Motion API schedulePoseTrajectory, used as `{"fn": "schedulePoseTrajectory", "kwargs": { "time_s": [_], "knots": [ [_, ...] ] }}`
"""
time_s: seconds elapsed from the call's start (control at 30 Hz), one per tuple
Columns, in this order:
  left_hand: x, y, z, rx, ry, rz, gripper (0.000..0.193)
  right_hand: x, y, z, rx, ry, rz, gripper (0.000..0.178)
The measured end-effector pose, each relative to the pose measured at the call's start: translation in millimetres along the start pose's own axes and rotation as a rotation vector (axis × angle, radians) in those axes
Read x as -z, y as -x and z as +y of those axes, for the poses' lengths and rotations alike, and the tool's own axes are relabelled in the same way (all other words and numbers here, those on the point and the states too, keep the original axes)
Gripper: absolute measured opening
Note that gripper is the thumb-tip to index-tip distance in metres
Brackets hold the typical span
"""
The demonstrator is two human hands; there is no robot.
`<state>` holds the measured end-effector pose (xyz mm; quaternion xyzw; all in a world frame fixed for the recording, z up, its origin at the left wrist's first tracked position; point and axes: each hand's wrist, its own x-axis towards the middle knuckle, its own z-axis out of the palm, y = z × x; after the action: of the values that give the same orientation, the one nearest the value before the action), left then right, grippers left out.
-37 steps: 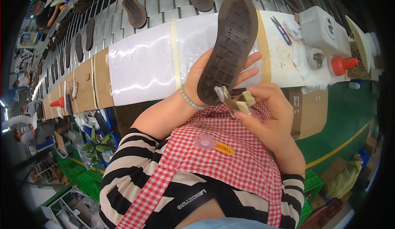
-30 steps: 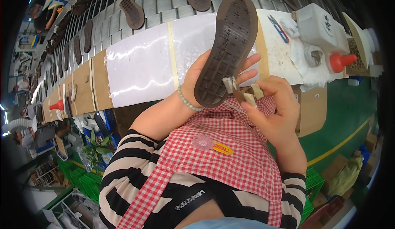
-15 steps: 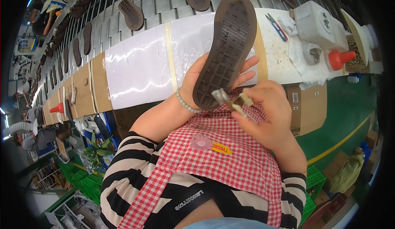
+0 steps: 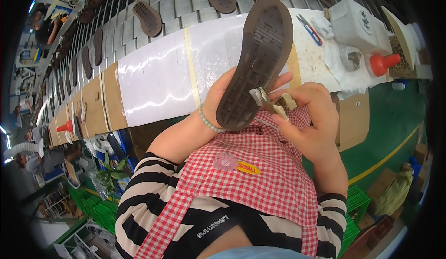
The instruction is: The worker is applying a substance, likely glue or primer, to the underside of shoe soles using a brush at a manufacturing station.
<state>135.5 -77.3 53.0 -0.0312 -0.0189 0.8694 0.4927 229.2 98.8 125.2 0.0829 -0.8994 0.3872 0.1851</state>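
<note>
A dark brown shoe sole [image 4: 258, 49] with a grid-patterned lower half lies across my left hand [image 4: 222, 91]. My palm supports it from beneath, and fingertips show past its right edge. My right hand [image 4: 314, 119] pinches a small brush-like tool [image 4: 266, 102] with a brown shaft and whitish tip. That tip is against or just over the sole's right edge, near the lower half; I cannot tell if it touches. Pale yellowish covers [image 4: 289, 101] wrap the right thumb and forefinger tips.
Beyond my hands, a slatted metal conveyor [image 4: 181, 17] carries several brown soles. A white-covered worktop [image 4: 155, 75] lies before it. To the right are red-and-blue snips [image 4: 310, 29], a white plastic jug [image 4: 357, 24], a red-nozzled bottle [image 4: 384, 64] and crumpled white cloth [image 4: 341, 68]. Other people work far left.
The brush-like tool and my right hand have shifted slightly right and up along the sole's edge. The sole has tilted a little and moved slightly down in my left hand.
</note>
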Motion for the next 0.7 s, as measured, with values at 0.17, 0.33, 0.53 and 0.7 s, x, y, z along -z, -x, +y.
{"fn": "schedulePoseTrajectory", "kwargs": {
  "time_s": [0.17,0.33,0.53,0.7],
  "knots": [
    [10.0,1.9,0.5,0.014,-0.023,-0.073,0.050,6.5,-7.2,11.7,-0.038,0.054,0.112,0.039],
    [-2.8,4.0,-1.5,0.034,-0.122,-0.037,0.050,10.5,-7.0,15.0,-0.034,0.066,0.110,0.038],
    [4.5,5.0,3.6,0.132,0.033,-0.027,0.054,23.5,-14.7,25.3,-0.093,0.027,0.187,0.040],
    [13.1,5.5,12.2,0.276,0.189,-0.015,0.057,37.3,-20.2,44.0,-0.038,0.142,0.159,0.039]
  ]
}}
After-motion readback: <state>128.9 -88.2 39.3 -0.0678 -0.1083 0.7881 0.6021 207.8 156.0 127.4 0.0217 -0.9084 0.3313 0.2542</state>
